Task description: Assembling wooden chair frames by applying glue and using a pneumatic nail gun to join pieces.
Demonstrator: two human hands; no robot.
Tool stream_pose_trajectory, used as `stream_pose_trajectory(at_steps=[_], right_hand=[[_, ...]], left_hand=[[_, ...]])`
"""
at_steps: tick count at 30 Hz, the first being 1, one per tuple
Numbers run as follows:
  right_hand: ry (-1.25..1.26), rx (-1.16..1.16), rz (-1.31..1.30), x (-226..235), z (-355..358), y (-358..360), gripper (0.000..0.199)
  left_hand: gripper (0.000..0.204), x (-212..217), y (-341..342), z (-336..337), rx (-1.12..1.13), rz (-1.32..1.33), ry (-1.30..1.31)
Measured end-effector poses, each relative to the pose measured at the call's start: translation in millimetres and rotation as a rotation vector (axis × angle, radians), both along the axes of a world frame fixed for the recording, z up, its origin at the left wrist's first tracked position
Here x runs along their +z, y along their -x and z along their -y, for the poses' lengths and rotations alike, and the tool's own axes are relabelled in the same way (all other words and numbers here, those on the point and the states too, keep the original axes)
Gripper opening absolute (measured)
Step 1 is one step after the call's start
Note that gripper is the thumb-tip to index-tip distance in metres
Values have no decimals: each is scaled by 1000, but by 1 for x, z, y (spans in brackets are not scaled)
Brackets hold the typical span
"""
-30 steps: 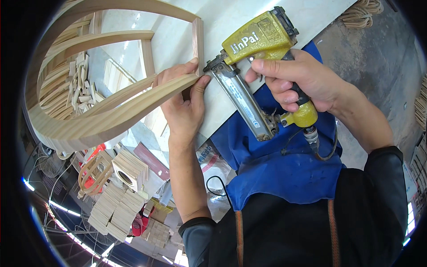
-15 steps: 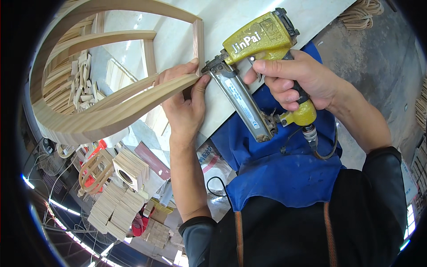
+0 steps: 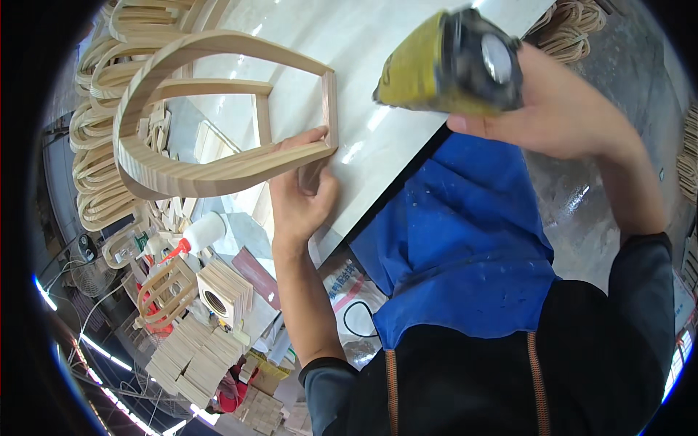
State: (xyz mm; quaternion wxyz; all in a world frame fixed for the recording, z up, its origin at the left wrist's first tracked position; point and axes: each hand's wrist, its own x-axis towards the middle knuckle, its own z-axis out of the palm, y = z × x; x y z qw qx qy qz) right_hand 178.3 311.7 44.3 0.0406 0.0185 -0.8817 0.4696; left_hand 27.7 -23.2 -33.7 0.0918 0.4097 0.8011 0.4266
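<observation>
A curved frame of pale wood, with short straight crosspieces at its open end, stands over the white tabletop. My left hand grips its near corner, fingers behind the wood and thumb apart below. In my right hand is a yellow and black nail gun, raised beside the table edge and away from the frame. Motion blurs the tool, and its rounded black end faces up. The gun's body hides most of my right fingers.
Bent wooden loops are stacked at the far left. A white glue bottle with a red cap lies near square boards with a round hole and small wood stacks. More wooden loops lie at the upper right.
My right hand has lifted the nail gun off the frame's corner and swung it up and right, turning it. The frame has shifted slightly right and down in view, still held by my left hand.
</observation>
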Motion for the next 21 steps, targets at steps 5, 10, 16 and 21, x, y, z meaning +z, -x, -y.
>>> stream_pose_trajectory(at_steps=[5,10,16,21], right_hand=[[-936,25,-201,14,-4,11,12],[-1027,-13,-288,-45,-6,30,7],[-967,-19,-375,-71,8,42,5],[-964,6,-378,-81,10,38,28]], left_hand=[[33,1,7,25,150,234,-22],[32,29,24,-9,409,717,-295],[49,33,50,-45,262,614,-105],[51,20,57,-68,149,648,-68]])
